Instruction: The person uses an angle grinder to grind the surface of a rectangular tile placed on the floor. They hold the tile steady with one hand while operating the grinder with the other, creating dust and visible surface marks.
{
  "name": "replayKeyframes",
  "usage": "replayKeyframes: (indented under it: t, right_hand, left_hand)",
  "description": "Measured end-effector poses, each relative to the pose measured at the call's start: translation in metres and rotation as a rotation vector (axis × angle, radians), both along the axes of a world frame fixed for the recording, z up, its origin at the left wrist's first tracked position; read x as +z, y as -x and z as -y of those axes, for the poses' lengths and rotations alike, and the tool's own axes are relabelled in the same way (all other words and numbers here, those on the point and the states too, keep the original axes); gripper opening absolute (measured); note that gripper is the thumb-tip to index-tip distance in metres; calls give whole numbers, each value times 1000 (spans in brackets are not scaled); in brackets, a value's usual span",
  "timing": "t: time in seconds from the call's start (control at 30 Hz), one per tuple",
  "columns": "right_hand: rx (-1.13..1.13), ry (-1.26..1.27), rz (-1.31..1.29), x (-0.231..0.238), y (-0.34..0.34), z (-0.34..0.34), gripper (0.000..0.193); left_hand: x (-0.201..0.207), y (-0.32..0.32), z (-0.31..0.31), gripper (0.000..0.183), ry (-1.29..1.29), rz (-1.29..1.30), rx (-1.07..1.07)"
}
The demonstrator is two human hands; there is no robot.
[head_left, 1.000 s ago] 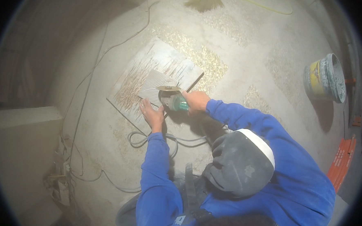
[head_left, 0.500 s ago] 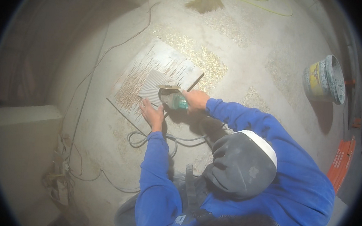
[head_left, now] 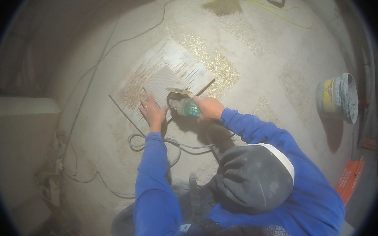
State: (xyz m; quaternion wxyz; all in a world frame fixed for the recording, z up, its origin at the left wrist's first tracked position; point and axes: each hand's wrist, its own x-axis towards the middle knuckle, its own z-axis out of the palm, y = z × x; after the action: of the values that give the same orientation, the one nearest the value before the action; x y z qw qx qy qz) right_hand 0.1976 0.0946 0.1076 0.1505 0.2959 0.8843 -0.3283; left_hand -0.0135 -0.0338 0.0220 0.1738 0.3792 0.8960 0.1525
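Observation:
My right hand [head_left: 211, 109] is wrapped round the green body of an angle grinder [head_left: 190, 108]. Its flat disc [head_left: 179, 91] is at the near right edge of a small grey ribbed tile [head_left: 162, 79]; whether they touch, I cannot tell. My left hand [head_left: 153, 112] lies with its fingers spread at the tile's near left edge. Under the tile is a whitish board [head_left: 175, 49], its surface marked with many brown grooves. A grey cable [head_left: 191, 146] loops on the floor on the near side of the board.
Pale chips [head_left: 225, 71] are strewn beyond the board. To the right stands a tilted-looking, stained bucket [head_left: 337, 98] with a yellow label, near an orange strip [head_left: 350, 180]. Broom bristles [head_left: 225, 3] show at the far edge. A rounded grey cloth shape [head_left: 254, 179] hides floor between my arms.
The whole view has shifted and turned slightly. Relative to the board, the grinder has drawn a little nearer to me, and its disc shows more of its face. Both hands keep their places otherwise.

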Motion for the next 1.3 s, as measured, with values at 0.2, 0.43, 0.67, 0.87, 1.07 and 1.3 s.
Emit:
replayKeyframes:
  t: [0.2,0.43,0.67,0.87,1.07,1.3]
  right_hand:
    - [29,23,38,2,7,0,66]
    - [38,-12,-24,-5,6,1,57]
    - [63,-48,-6,-8,13,-3,53]
    - [73,-23,116,2,14,-5,55]
    - [74,-59,74,-2,16,-4,55]
    - [67,-60,16,-7,8,-6,55]
  left_hand:
    - [-9,26,1,94,-87,81,-57]
    - [-24,17,-4,97,-124,66,55]
    - [-13,11,-9,94,-118,78,128]
    - [-1,6,-11,90,-86,73,157]
    - [3,4,-9,90,-81,80,157]
    - [1,4,-11,91,-71,90,183]
